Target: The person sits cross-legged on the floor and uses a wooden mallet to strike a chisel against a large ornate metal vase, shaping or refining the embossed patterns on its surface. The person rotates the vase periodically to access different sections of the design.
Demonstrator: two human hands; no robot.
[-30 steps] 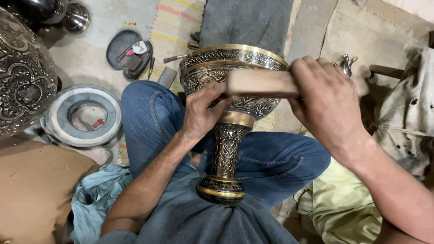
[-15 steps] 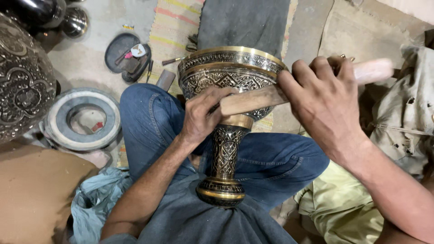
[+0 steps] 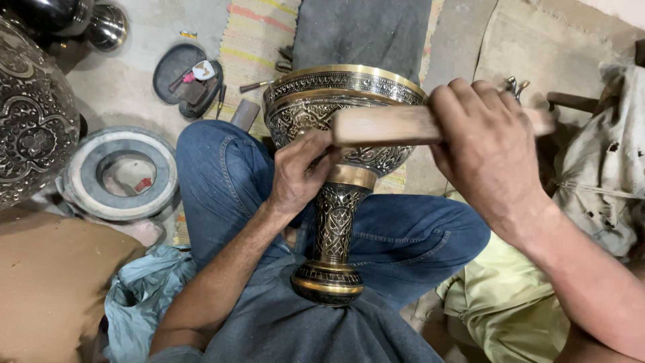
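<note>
- Presently the engraved brass goblet (image 3: 339, 128) lies tilted across the person's lap, bowl away from the body, foot (image 3: 327, 282) toward it; its long axis runs from the rim at the far side down the stem to the foot resting on the blue denim trousers (image 3: 222, 175).
- Left hand (image 3: 295, 176): set against the underside of the bowl just above the stem collar, fingers (image 3: 316, 144) curled narrow as if pinching something small against the engraved surface; what they pinch cannot be told, as it is hidden.
- Right hand (image 3: 490, 144): closed in a full fist round a wooden block (image 3: 390, 124), which lies crosswise, roughly square to the goblet's long axis, its free end directly above the left fingertips and just clear of the bowl.
- Governing relation: the block's free end sits over the left fingers, so the left hand is the nearer to the worked spot, and the right arm comes in from the right side with the wrist raised.
- Surroundings: a round grey ring (image 3: 121, 173) on the floor at the left, a dark tray of small tools (image 3: 188, 77) beyond it, a large engraved vessel (image 3: 30, 128) at the far left.
</note>
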